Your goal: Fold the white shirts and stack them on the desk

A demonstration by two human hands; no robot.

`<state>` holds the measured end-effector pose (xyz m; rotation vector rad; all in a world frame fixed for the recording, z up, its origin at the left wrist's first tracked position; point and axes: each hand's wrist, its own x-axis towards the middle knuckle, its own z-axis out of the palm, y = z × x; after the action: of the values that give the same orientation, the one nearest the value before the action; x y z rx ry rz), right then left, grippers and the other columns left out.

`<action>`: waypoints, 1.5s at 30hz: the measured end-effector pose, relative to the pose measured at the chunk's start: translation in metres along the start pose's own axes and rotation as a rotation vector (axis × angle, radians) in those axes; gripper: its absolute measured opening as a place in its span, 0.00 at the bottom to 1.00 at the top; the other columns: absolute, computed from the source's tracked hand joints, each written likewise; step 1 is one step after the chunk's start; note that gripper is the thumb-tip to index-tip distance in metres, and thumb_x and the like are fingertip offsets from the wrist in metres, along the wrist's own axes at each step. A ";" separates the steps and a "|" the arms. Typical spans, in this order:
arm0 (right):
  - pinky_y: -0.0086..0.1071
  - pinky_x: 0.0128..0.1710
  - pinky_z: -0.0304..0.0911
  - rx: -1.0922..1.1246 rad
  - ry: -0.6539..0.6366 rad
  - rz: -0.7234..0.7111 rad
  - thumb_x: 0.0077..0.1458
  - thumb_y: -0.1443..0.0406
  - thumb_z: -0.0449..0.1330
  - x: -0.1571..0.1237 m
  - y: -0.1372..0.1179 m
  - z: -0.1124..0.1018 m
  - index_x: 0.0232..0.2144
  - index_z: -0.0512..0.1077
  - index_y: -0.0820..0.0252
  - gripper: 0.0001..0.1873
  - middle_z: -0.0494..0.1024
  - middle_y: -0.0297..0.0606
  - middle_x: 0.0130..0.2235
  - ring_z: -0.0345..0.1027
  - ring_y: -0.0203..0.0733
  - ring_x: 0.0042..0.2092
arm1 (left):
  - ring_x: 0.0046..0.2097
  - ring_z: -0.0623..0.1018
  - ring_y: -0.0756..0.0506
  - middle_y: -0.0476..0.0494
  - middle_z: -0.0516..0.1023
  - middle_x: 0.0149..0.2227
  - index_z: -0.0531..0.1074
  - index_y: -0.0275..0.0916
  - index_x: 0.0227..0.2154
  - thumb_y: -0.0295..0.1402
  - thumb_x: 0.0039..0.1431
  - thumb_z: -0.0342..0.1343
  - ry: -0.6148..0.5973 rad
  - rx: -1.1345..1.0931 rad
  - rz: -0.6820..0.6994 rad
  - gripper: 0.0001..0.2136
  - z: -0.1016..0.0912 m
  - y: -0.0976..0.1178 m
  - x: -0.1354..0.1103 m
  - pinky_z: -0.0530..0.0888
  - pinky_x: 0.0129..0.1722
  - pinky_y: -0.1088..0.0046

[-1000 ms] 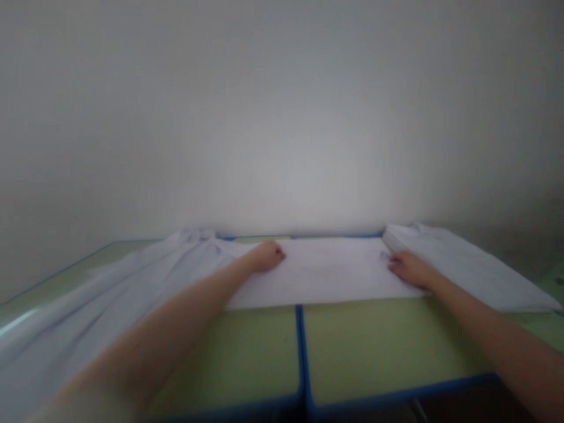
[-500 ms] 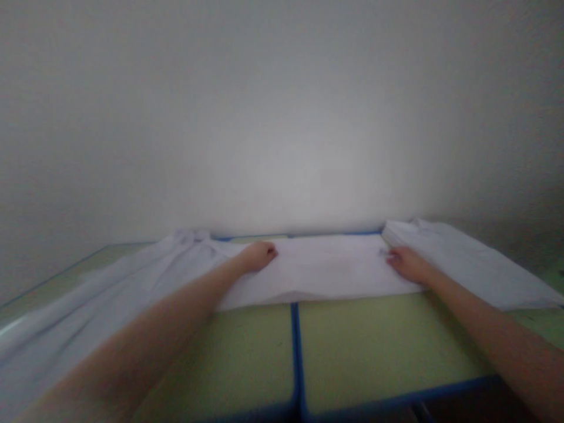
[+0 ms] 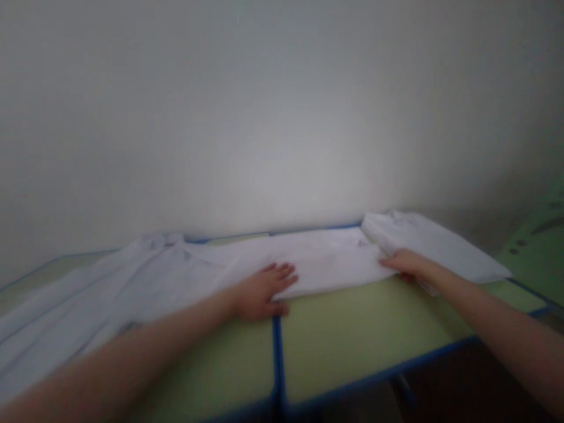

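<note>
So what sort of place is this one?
Probably a plain indoor workroom: green blue-edged tables pushed together against a bare white wall, a white garment spread out, a folded pile beside it.

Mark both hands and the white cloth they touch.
left hand (image 3: 259,292): head view, back of the hand.
right hand (image 3: 403,262): head view, back of the hand.
white cloth (image 3: 332,264): head view, flat middle between the hands.
</note>
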<state>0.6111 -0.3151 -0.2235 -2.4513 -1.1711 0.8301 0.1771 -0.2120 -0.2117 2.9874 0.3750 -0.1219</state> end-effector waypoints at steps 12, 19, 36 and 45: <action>0.31 0.26 0.70 0.581 -0.040 -0.017 0.45 0.68 0.62 -0.024 -0.003 0.006 0.30 0.65 0.62 0.09 0.74 0.40 0.30 0.70 0.38 0.29 | 0.60 0.62 0.45 0.40 0.61 0.61 0.61 0.39 0.58 0.42 0.65 0.38 0.056 -0.102 0.034 0.22 -0.047 -0.027 0.134 0.56 0.59 0.68; 0.26 0.22 0.67 0.621 0.024 0.007 0.42 0.73 0.60 -0.048 -0.009 0.017 0.30 0.66 0.66 0.08 0.72 0.36 0.26 0.69 0.35 0.25 | 0.54 0.70 0.45 0.44 0.70 0.54 0.65 0.38 0.54 0.21 0.50 0.50 -0.004 -0.033 -0.003 0.25 -0.060 -0.032 0.305 0.64 0.54 0.72; 0.25 0.19 0.66 0.491 0.230 -0.014 0.42 0.71 0.60 -0.121 -0.030 -0.053 0.29 0.70 0.67 0.07 0.73 0.37 0.24 0.67 0.33 0.21 | 0.35 0.75 0.46 0.44 0.79 0.35 0.76 0.36 0.39 0.24 0.34 0.57 -0.178 0.044 -0.041 0.22 -0.120 0.001 0.342 0.70 0.37 0.72; 0.24 0.17 0.60 0.247 0.283 -0.338 0.42 0.68 0.61 -0.116 -0.098 -0.083 0.26 0.72 0.65 0.05 0.73 0.37 0.21 0.65 0.33 0.19 | 0.36 0.74 0.46 0.47 0.78 0.28 0.78 0.38 0.35 0.31 0.35 0.58 0.045 0.154 -0.126 0.18 -0.171 -0.040 0.314 0.67 0.37 0.75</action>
<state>0.5443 -0.3463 -0.0672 -2.0163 -1.2427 0.4784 0.4811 -0.0742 -0.0776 3.1212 0.5848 -0.0999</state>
